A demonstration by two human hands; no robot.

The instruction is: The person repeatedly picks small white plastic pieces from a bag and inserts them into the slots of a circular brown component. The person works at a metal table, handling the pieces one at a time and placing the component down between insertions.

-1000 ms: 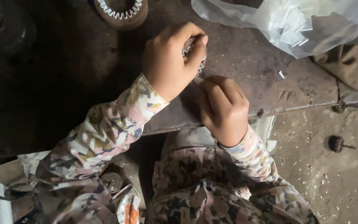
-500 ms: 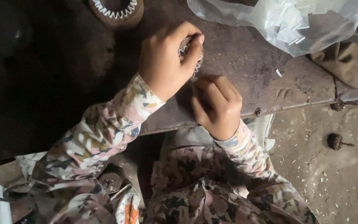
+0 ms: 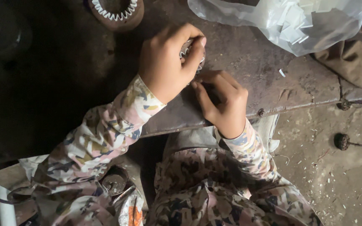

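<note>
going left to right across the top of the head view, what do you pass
round part with white inserts → left hand gripping a small metal part → right hand → clear plastic bag of white slips → brown cloth

A single camera, worn on the person's head, looks almost straight down from above and slightly behind the work. It sits close: the left hand (image 3: 168, 62) and right hand (image 3: 223, 100) fill the middle of the frame, with the patterned sleeves and lap running off the lower edge. The dark surface (image 3: 265, 79) crosses the upper half, its front edge slanting from lower left to right. The dusty floor (image 3: 340, 175) shows at the lower right, farther below. There is no second view, so nothing overlaps.
</note>
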